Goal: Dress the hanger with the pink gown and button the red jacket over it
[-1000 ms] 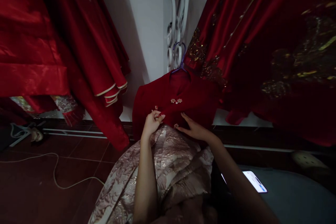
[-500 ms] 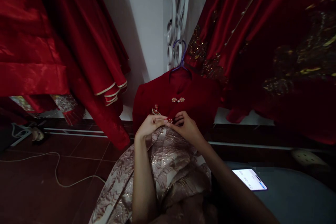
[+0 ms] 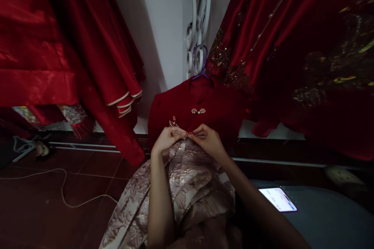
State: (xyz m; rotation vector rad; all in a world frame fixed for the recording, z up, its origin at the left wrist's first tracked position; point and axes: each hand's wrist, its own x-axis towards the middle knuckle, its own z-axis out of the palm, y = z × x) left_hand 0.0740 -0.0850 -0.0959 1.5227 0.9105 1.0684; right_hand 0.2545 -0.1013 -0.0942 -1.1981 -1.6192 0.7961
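Observation:
A dark red jacket [image 3: 217, 111] hangs in front of me on a blue hanger [image 3: 201, 64], above a pale brocade skirt [image 3: 187, 186]. A pearl clasp [image 3: 198, 111] sits closed near its collar, and a gold one [image 3: 173, 123] lies lower left. My left hand [image 3: 168, 139] and my right hand [image 3: 208, 140] meet at the jacket's front edge, fingers pinched together on a small fastening between them. The fastening itself is mostly hidden by my fingertips.
Red satin garments [image 3: 58, 54] hang at left; embroidered red and gold ones [image 3: 292, 54] hang at right. A white scrolled rack [image 3: 198, 19] stands against the wall. A lit phone [image 3: 277, 199] lies on a grey seat [image 3: 336, 218]. A white cable [image 3: 62, 190] trails over the dark tiled floor.
My right hand went from lying flat on the jacket's lower front to curling in and meeting my left hand. Both now pinch the same spot.

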